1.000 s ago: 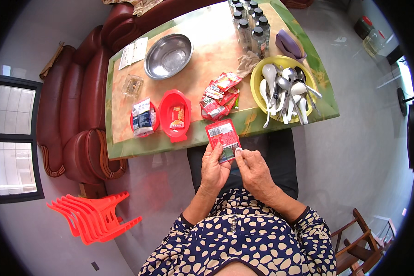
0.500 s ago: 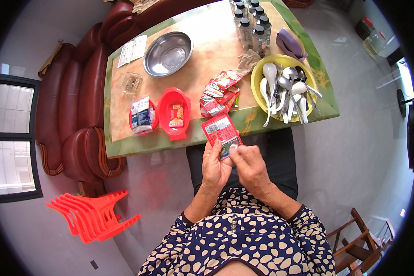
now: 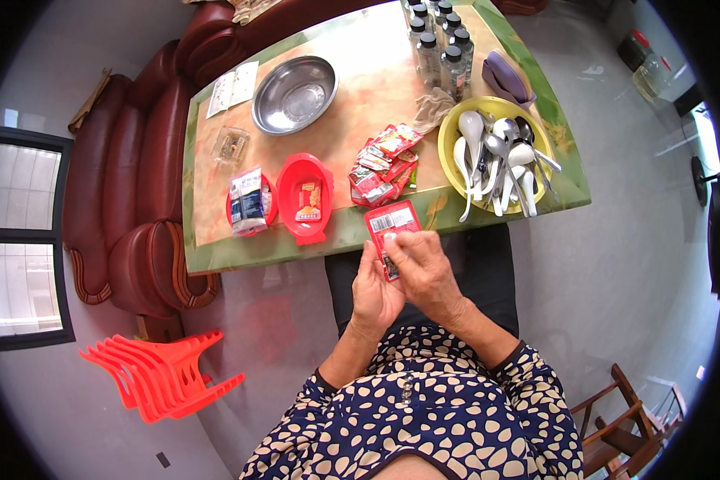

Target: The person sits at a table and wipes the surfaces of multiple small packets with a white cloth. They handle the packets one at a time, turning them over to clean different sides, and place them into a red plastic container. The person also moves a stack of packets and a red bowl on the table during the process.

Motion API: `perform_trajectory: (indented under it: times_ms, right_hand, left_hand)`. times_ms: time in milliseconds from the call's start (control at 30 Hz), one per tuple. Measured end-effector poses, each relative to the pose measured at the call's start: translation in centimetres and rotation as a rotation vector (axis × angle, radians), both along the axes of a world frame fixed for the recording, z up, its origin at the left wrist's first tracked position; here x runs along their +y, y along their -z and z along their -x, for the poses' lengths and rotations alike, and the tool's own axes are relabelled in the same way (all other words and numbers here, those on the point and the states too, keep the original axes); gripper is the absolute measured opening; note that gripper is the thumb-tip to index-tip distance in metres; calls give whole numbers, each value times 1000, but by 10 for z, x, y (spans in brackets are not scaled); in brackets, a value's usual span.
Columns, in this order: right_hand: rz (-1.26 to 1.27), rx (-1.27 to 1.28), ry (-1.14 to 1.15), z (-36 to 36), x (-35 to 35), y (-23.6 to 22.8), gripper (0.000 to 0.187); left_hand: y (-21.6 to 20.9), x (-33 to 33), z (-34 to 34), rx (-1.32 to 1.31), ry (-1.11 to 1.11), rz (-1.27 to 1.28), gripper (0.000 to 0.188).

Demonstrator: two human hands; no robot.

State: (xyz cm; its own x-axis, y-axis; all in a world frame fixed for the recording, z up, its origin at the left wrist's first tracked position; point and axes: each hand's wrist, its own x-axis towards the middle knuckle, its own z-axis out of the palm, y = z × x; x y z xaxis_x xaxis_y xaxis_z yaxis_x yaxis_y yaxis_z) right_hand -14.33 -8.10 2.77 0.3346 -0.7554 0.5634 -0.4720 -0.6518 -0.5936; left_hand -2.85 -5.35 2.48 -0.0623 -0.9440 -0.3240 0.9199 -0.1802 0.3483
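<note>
A red packet (image 3: 394, 214) with a white label and dark lower part is held upright just off the table's near edge. My left hand (image 3: 374, 292) grips it from the left and below, thumb along its side. My right hand (image 3: 426, 268) lies across the packet's front, fingers closed in a pinch at its middle. A small white bit (image 3: 390, 238) shows at the fingertips, too small to name. Just beyond the packet lies a pile of red sachets (image 3: 382, 166). Left of it, a red oval basket (image 3: 302, 166) holds an orange-red sachet (image 3: 308, 202).
A yellow basin (image 3: 448, 128) of spoons stands at the table's right, below several black-capped bottles (image 3: 429, 60) and a purple pouch (image 3: 506, 80). Farther left are a steel bowl (image 3: 294, 94), a clear plastic box (image 3: 230, 146) and a blue-white packet (image 3: 248, 202). Red stacked stools (image 3: 160, 376) stand left.
My right hand has moved up and slightly left over the packet's face, the white bit with it. The packet has shifted slightly right and stands more upright.
</note>
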Motion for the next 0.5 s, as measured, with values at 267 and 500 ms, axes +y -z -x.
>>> perform_trajectory:
  times_ms: [267,500]
  right_hand:
    - [-60,-9,-214,14,25,-2,35]
    - [11,-11,-155,11,-6,-5,31]
  left_hand:
    - [12,2,-14,78,80,93,59]
    - [4,9,1,-87,88,-69,53]
